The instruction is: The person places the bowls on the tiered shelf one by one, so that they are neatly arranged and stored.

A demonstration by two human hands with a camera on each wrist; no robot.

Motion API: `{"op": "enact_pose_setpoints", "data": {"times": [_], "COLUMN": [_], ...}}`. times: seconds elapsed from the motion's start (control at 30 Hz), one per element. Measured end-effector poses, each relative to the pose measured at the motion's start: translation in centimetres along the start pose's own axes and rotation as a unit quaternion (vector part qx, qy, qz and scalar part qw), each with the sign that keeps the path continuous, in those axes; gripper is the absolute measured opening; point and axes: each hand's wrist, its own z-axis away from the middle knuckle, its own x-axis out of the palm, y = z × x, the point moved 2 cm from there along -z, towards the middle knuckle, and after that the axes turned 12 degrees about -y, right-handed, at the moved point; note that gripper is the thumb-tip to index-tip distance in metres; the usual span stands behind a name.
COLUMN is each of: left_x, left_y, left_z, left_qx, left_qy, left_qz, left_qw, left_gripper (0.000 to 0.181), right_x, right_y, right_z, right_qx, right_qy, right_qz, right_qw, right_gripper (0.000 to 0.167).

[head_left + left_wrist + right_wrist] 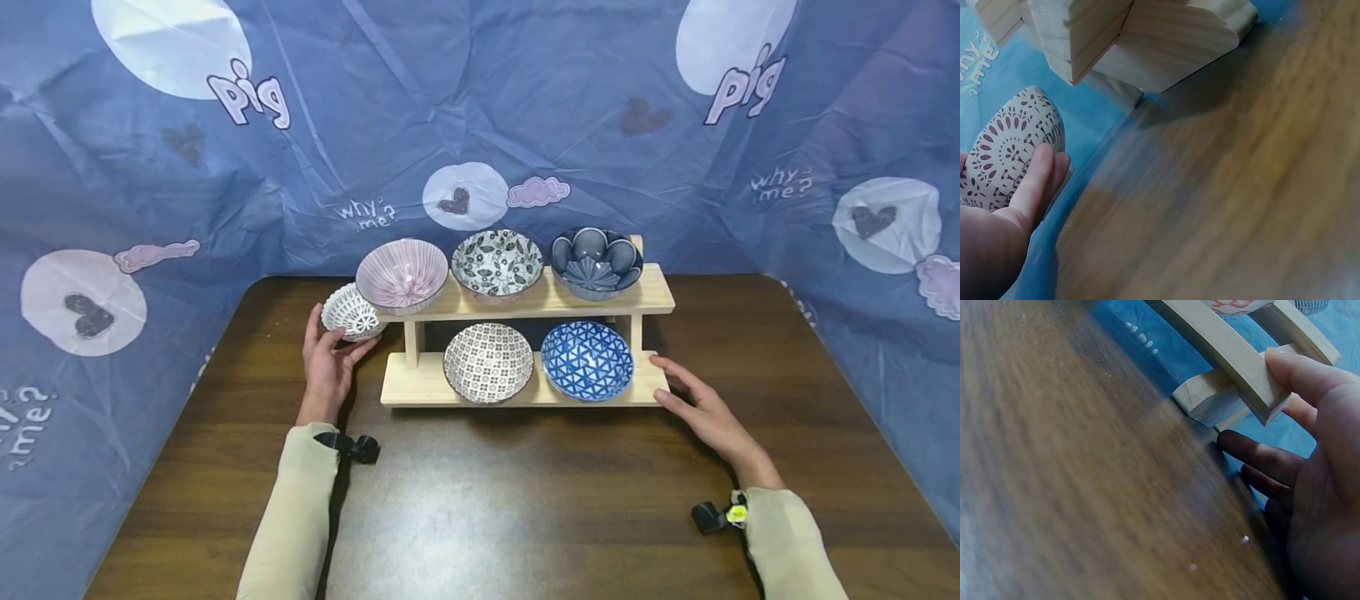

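My left hand (328, 367) holds a small white bowl (351, 311) by its sides, just left of a two-tier wooden display rack (416, 392). In the left wrist view the bowl (1013, 147) shows a dark petal-like pattern and is tilted, with the fingers along its side. My right hand (705, 410) grips the right end of the rack's lower shelf. In the right wrist view the thumb lies against the end of the wooden board (1235, 356), and other fingers are spread below.
The upper shelf bears a pink-striped bowl (402, 275), a leaf-patterned bowl (498, 263) and a dark blue petal bowl (596, 262). On the lower shelf sit a grey-patterned bowl (488, 362) and a blue triangle-patterned bowl (587, 361). A blue printed cloth (570, 67) hangs behind the brown table (525, 500).
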Motion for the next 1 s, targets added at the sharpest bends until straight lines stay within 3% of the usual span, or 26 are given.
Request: {"op": "enact_pose_setpoints", "data": {"times": [0.4,0.63,1.0], "left_x": [-1.5,-2.4,-2.3], "left_y": [1.8,2.8,4.2], "left_z": [2.3,3.7,5.8], "left_qx": [-0.014,-0.018,-0.027], "left_qy": [0.013,0.002,-0.023], "left_qz": [-0.038,-0.04,-0.021], "left_qw": [0.9991,0.9991,0.9992], "left_gripper": [0.069,0.068,0.067], "right_x": [0.0,0.0,0.0], "right_y": [-0.1,0.0,0.0], "right_z": [-0.1,0.1,0.0], "right_qx": [0.012,0.015,0.013], "right_qy": [-0.005,-0.004,-0.002], "right_qz": [-0.005,-0.002,-0.003], "right_qw": [0.9999,0.9999,0.9999], "right_gripper": [0.057,0.058,0.058]}}
